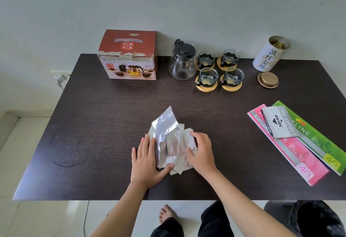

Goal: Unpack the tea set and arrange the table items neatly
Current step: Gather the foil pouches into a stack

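While the foil packets [169, 141] lie heaped nearest the table's [93, 124] front edge, they are pressed by the flat left hand [147, 159] and clasped by the right hand's [202, 152] curled fingers. Beyond the packets, the glass teapot [182, 63], four cups [218, 70] and box [129, 57] are lined along the back edge.

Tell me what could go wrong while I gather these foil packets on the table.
The silver foil packets lie loosely overlapped; squeezed between your left hand and right hand, some may slide out, and the top packet looks ready to slip off. The tea tin stands open, its lid off, so a knock could spill tea.
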`<state>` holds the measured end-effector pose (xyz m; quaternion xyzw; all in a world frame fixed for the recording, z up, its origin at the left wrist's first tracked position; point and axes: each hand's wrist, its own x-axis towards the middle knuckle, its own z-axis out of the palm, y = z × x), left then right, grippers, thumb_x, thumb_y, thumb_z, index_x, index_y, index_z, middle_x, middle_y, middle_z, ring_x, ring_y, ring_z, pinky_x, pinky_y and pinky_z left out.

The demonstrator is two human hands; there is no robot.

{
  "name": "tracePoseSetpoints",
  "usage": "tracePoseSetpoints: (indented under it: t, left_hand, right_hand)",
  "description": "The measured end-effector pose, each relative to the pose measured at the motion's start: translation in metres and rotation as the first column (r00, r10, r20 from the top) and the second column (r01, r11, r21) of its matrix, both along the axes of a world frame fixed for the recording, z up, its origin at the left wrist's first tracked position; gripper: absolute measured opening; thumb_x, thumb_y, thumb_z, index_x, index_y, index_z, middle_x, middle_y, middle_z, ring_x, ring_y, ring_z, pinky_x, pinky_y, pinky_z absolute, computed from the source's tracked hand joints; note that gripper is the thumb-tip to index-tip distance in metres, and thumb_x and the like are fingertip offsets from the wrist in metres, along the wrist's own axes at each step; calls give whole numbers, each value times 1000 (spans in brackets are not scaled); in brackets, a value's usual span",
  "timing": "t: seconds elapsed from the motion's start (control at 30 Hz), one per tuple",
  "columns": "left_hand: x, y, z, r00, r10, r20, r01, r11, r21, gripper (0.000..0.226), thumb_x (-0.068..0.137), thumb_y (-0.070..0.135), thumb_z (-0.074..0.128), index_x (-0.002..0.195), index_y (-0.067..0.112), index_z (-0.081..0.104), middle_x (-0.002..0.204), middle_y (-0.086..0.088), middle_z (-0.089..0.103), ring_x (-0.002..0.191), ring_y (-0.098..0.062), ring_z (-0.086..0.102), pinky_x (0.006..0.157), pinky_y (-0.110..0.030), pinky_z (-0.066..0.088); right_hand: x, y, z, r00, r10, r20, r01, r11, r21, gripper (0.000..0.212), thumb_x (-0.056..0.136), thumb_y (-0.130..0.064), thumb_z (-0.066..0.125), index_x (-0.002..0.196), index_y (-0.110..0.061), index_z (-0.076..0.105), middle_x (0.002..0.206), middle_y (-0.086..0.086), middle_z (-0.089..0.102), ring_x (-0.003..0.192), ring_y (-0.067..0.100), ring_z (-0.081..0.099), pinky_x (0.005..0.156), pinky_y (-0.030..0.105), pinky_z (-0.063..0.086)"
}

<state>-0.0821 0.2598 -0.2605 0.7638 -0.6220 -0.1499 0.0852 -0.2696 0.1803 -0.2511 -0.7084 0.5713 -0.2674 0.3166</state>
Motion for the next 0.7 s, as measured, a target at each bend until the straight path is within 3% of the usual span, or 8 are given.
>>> tracePoseSetpoints:
  t: [0.13, 0.23, 0.3, 0.4, 0.47, 0.53, 0.6, 0.7]
  left_hand:
    - [1, 2, -6, 999, 5, -38, -7, 999, -47, 101, 78, 79, 33, 151, 13, 9, 160, -3, 3, 147, -20, 0, 116, -50, 4]
    - [2, 2, -9, 997, 28, -78, -33, 998, -58, 91, 84, 69, 32, 151, 12, 8, 160, -2, 1, 147, -17, -2, 117, -49, 6]
    - [3, 2, -11, 995, 42, -95, -49, 997, -68, 88, 85, 64, 33, 151, 11, 10, 160, -4, 4, 147, -18, 0, 117, -47, 4]
    - [3, 2, -11, 993, 59, -102, -66, 995, -73, 86, 85, 61, 34, 151, 10, 12, 160, -5, 8, 147, -21, 3, 117, -45, 3]
    - [3, 2, -12, 994, 61, -91, -67, 995, -70, 86, 85, 62, 32, 151, 10, 12, 160, -5, 9, 147, -21, 4, 117, -44, 3]
    - [3, 2, -13, 994, 60, -91, -67, 995, -78, 84, 86, 62, 31, 151, 10, 13, 159, -6, 10, 147, -22, 6, 116, -45, 4]
    - [2, 2, -12, 992, 57, -116, -69, 993, -98, 79, 90, 59, 28, 151, 12, 14, 159, -6, 12, 147, -23, 9, 116, -46, 5]
    - [2, 4, -12, 987, 39, -158, -60, 990, -128, 72, 93, 55, 20, 150, 13, 16, 159, -6, 13, 147, -22, 9, 116, -42, 2]
  right_hand:
    - [-5, 2, 0, 999, 35, -31, -34, 999, 32, 55, 79, -2, 66, 130, -15, 49, 134, -1, 41, 125, 11, 35, 100, 20, 35]
    - [-8, 4, 1, 1000, 23, -9, -22, 996, 89, 58, 78, 1, 64, 131, -16, 47, 138, -2, 35, 127, 7, 28, 93, 3, 24]
    - [-11, 7, 1, 1000, 13, 5, -14, 994, 107, 59, 77, 2, 63, 131, -17, 47, 140, -4, 34, 129, 8, 28, 90, -2, 21]
    - [-14, 13, 2, 999, 14, 33, -18, 992, 125, 59, 76, 2, 61, 130, -19, 47, 142, -9, 33, 133, 10, 28, 98, 7, 24]
    - [-13, 16, 1, 999, 12, 52, -19, 991, 131, 60, 77, 0, 62, 132, -19, 46, 141, -12, 32, 136, 10, 26, 111, 25, 27]
    - [-10, 21, 0, 998, 38, 45, -44, 990, 136, 65, 81, -7, 65, 138, -20, 39, 147, -13, 27, 143, 9, 18, 119, 41, 14]
    - [-4, 28, -2, 995, 86, 55, -93, 983, 157, 77, 85, -19, 66, 147, -21, 22, 157, -9, 11, 146, 7, 6, 119, 40, -1]
    - [6, 41, -3, 984, 162, 76, -173, 969, 174, 92, 88, -27, 63, 150, -25, -4, 160, -6, -11, 145, 3, -7, 115, 36, -9]
